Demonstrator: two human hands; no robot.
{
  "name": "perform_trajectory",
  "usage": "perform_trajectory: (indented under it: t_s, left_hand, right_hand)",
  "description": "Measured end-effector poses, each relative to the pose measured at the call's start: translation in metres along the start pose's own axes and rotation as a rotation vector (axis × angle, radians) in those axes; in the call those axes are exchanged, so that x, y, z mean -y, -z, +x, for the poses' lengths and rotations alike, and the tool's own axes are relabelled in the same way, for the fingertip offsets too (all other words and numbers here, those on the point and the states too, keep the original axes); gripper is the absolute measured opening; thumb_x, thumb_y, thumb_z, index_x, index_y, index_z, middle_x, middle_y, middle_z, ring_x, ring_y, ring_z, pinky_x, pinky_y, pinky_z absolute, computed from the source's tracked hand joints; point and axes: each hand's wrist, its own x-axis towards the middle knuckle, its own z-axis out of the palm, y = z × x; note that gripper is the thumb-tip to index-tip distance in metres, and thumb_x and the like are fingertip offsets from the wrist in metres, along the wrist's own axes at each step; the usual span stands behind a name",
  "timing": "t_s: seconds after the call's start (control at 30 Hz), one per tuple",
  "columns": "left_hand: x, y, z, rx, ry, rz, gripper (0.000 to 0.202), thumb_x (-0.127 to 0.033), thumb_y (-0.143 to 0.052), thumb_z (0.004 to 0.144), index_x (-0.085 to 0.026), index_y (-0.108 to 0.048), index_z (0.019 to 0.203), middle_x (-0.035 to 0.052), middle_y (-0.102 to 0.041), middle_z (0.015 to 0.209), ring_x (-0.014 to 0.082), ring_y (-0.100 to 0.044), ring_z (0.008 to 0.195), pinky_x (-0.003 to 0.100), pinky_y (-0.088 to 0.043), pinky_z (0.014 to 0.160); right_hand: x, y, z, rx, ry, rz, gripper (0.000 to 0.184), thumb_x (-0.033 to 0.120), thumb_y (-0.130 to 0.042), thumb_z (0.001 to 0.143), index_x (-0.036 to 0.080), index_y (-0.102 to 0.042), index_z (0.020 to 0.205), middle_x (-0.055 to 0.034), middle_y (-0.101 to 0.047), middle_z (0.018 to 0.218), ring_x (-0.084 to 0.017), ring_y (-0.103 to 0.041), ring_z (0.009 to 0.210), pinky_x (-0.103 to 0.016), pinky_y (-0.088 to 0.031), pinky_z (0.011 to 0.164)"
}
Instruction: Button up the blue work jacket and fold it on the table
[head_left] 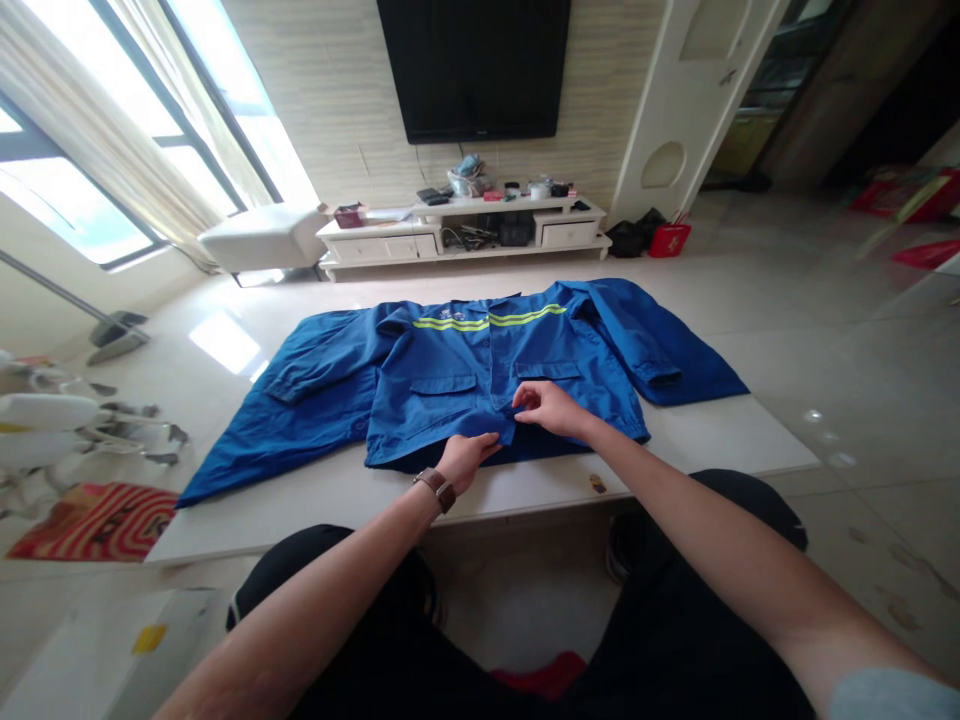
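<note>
Left hand [463, 460] clamped on the bottom hem of the blue jacket [442, 408], thumb on top; brown-strapped watch [436, 490] on that wrist. Right hand [553, 408] just beside it, thumb and fingertips close together at the lower end of the front edge; can't tell whether they grip cloth. Jacket lies front up on the white table [739, 445], collar away from the wearer, hem near the close edge and partly lifted at the left hand. Yellow-green stripes [525, 317] across the chest, two pocket flaps [444, 384] below, sleeves out to both sides. More blue cloth [300, 440] spreads beyond the sleeves on either side. Small sticker [597, 483] on the table by the near edge. Wearer's knees in black at that edge. Further out: white TV stand [382, 246], cluttered on top, TV [480, 70] on the wall above, pale bench [262, 240] by the windows, red bag [670, 240] on the floor.
</note>
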Motion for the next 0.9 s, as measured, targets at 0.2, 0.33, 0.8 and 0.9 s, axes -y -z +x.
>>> perform_trajectory:
  t_s: [0.2,0.33,0.8,0.9]
  left_hand:
    - [0.004,0.005,0.003,0.018,-0.028,0.046,0.020,-0.015,-0.088,0.063,-0.008,-0.074,0.076,0.0110,-0.077,0.090,0.0158,-0.073,0.082,0.034,-0.059,0.094]
    - [0.007,0.008,0.007,0.034,-0.067,0.146,0.025,-0.022,-0.089,0.062,-0.009,-0.075,0.078,0.0113,-0.077,0.088,0.0189,-0.074,0.084,0.035,-0.059,0.091]
    - [0.009,0.009,0.007,0.033,-0.101,0.235,0.026,-0.023,-0.088,0.062,-0.010,-0.078,0.082,0.0103,-0.078,0.089,0.0192,-0.073,0.081,0.035,-0.059,0.087]
    - [0.006,0.007,0.004,0.032,-0.084,0.199,0.026,-0.020,-0.088,0.061,-0.010,-0.078,0.082,0.0104,-0.078,0.090,0.0179,-0.072,0.079,0.033,-0.059,0.085]
  right_hand:
    - [-0.003,-0.010,-0.004,-0.067,-0.008,-0.158,0.013,0.022,-0.072,0.068,0.019,-0.061,0.074,0.0015,-0.062,0.071,-0.014,-0.055,0.069,-0.026,-0.043,0.068]
    - [-0.001,-0.013,-0.004,-0.060,-0.005,-0.190,0.013,0.020,-0.071,0.069,0.019,-0.062,0.078,0.0014,-0.062,0.074,-0.014,-0.056,0.070,-0.026,-0.042,0.067]
    - [-0.005,-0.016,-0.006,0.040,0.012,-0.116,0.027,0.016,-0.073,0.067,0.020,-0.063,0.092,0.0044,-0.062,0.069,-0.013,-0.057,0.066,-0.023,-0.042,0.063]
    - [-0.007,-0.017,-0.005,0.038,0.012,-0.151,0.026,0.015,-0.074,0.067,0.018,-0.068,0.093,0.0031,-0.065,0.072,-0.013,-0.059,0.068,-0.023,-0.043,0.065]
